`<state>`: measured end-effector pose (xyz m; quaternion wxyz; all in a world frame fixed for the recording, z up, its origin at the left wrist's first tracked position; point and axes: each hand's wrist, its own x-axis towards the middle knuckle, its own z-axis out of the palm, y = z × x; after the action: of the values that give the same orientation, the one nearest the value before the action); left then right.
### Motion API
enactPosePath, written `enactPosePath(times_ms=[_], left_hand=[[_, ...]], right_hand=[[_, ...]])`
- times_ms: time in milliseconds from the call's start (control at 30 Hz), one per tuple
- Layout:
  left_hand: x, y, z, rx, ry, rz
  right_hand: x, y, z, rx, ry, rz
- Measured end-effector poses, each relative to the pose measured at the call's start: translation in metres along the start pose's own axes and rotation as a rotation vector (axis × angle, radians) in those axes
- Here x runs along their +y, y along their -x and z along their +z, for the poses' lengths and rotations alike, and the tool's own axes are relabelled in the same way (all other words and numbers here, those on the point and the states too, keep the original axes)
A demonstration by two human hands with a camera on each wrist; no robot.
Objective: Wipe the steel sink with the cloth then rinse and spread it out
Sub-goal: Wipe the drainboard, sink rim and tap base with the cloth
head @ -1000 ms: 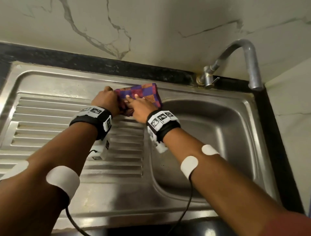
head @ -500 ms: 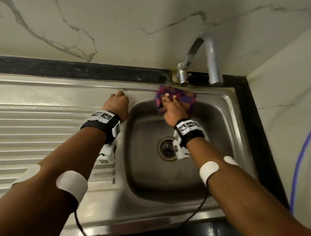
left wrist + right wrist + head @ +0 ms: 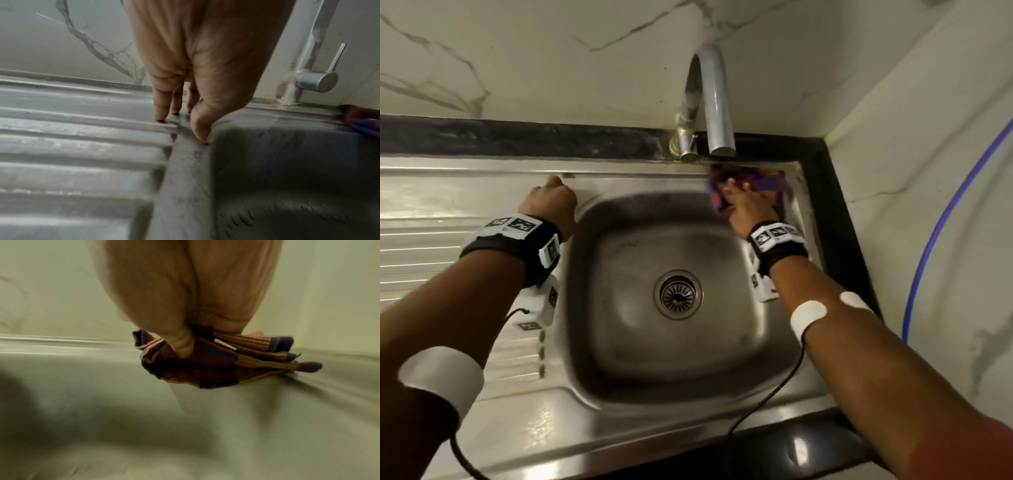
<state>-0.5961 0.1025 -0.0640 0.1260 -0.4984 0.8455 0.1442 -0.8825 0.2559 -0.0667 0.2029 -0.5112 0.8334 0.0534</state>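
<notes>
Seen from the head camera, a person is leaning over a steel sink set in a dark desk. The right hand is pressing a folded purple-and-red checked cloth onto the sink's far right corner, just below the spout of the tap. The left hand is resting on the rim at the basin's far left corner, beside the ribbed drainboard. The drain strainer is sitting in the middle of the basin.

From the left wrist, the left hand is holding nothing: its straightened fingers are touching the flat steel between drainboard and basin, and its thumb is resting on the basin's edge. The tap is standing at the back, and a corner of the cloth is showing at the far right.

From the right wrist, the right hand is gripping the bunched cloth, the thumb pressing into its folds, and holding it against the blurred steel surface. The fingers are hidden behind the fabric.
</notes>
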Motion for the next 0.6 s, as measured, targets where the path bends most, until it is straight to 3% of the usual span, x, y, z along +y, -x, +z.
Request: enactPosePath(times_ms=[200, 467, 600], left_hand=[[0.0, 0.002, -0.003, 0.011, 0.018, 0.001], [-0.007, 0.0, 0.003, 0.023, 0.032, 0.019], [-0.008, -0.001, 0.007, 0.028, 0.013, 0.022]], right_hand=[[0.044, 0.02, -0.028, 0.003, 0.039, 0.202], [0.046, 0.093, 0.026, -0.026, -0.025, 0.304], [0.04, 0.076, 0.02, -0.024, -0.054, 0.36]])
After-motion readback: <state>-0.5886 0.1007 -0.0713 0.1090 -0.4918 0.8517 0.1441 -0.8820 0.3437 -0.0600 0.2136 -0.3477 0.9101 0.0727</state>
